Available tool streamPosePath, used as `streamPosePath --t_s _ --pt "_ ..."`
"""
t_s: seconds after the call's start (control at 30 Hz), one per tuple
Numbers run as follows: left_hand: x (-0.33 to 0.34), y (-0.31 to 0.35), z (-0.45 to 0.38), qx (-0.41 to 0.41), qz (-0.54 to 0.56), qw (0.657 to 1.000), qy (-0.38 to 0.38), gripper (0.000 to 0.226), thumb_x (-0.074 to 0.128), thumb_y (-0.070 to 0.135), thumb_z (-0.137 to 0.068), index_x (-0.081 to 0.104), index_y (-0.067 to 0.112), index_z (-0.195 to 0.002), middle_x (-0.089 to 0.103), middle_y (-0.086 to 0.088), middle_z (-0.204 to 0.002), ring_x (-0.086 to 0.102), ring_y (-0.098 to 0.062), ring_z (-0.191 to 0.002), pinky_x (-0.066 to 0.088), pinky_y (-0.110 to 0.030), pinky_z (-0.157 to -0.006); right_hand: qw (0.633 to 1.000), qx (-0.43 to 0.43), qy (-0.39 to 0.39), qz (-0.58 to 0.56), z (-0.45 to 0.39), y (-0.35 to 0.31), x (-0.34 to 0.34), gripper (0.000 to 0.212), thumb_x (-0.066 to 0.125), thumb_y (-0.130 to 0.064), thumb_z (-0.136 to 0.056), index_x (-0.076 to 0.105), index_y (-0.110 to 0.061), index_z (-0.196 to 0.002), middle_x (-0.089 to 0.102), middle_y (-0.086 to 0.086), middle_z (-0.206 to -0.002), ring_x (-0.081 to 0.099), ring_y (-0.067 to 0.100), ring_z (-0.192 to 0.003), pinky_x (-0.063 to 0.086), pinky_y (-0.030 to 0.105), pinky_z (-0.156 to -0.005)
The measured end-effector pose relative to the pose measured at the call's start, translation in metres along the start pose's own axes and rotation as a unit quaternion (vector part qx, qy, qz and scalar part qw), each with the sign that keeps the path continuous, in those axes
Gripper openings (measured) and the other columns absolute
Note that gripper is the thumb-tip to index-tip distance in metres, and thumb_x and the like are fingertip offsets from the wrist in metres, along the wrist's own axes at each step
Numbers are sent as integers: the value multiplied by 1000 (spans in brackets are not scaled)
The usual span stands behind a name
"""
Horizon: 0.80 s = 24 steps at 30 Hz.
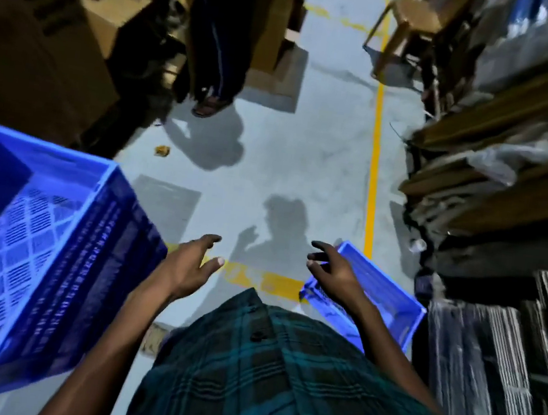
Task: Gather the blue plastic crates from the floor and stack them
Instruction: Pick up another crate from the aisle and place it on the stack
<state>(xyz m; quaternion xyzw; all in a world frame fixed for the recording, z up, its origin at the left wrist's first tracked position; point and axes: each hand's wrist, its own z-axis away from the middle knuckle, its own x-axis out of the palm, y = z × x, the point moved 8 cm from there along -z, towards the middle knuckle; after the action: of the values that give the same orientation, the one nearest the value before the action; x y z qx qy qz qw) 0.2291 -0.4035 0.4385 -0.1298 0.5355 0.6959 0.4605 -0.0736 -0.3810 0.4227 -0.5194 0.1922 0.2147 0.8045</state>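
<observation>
Both hands empty, fingers spread: left hand point(189, 266) over bare floor point(306, 159), right hand point(333, 273) above the small blue crate point(389, 300), contact unclear. Large blue crate point(36, 247) sits at left, cut off by the frame edge; raised lettering on its side wall is blurred, unreadable. Small crate is partly hidden behind the right arm and plaid shirt point(279, 380). Yellow floor line point(376, 151) runs alongside.
</observation>
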Motion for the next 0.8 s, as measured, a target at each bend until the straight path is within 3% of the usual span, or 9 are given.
streamPosePath --t_s 0.1,0.2,0.3,0.43,0.57,0.63,0.7,0.8 --pt "43 71 -20 68 -41 995 -52 57 53 44 -96 39 19 -146 55 -8 -142 51 -25 -131 43 -38 -102 999 37 15 -15 8 47 -36 46 61 -24 -94 50 -21 -139 66 3 -114 65 21 -102 54 38 -84" --pt "84 136 -42 131 -90 979 -131 55 51 46 -97 38 25 -147 54 -4 -143 51 -24 -129 44 -38 -101 992 86 85 -43 19 103 -77 54 57 -31 -86 50 -20 -138 69 7 -114 67 23 -100 56 44 -87" --pt "104 188 -72 166 -105 966 -170 53 53 43 -97 41 24 -145 55 -5 -141 53 -24 -127 44 -37 -101 971 141 173 -82 30 145 -106 53 57 -10 -92 44 -12 -143 63 12 -127 62 24 -98 51 36 -77" --pt "136 240 -118 212 -138 939 -232 51 54 39 -97 44 20 -144 58 -7 -137 57 -25 -123 46 -37 -100 916 229 295 -145 46 198 -125 63 62 -10 -92 34 -8 -149 50 12 -137 60 35 -109 49 42 -84" --pt "183 280 -170 235 -154 910 -305 48 57 36 -96 50 14 -139 63 -9 -131 61 -24 -117 49 -36 -98 859 275 390 -189 63 245 -148 67 62 -13 -87 34 -4 -147 47 17 -141 59 29 -106 49 41 -91" --pt "205 293 -195 245 -152 899 -328 49 60 36 -93 54 9 -134 67 -13 -123 65 -25 -109 52 -36 -94 821 329 418 -209 81 264 -153 61 63 -9 -90 37 1 -145 49 17 -138 60 29 -104 47 37 -93" --pt "229 303 -221 237 -169 892 -345 45 63 31 -92 59 5 -129 70 -16 -117 68 -25 -105 51 -33 -89 784 371 449 -217 95 299 -149 59 63 -13 -89 42 0 -142 53 21 -133 63 36 -107 49 46 -99" --pt "267 306 -270 209 -197 886 -363 39 63 26 -94 61 5 -126 71 -16 -116 68 -26 -105 48 -29 -85 764 395 460 -220 101 339 -149 62 60 -25 -83 43 -8 -140 54 22 -130 60 37 -113 47 49 -102"
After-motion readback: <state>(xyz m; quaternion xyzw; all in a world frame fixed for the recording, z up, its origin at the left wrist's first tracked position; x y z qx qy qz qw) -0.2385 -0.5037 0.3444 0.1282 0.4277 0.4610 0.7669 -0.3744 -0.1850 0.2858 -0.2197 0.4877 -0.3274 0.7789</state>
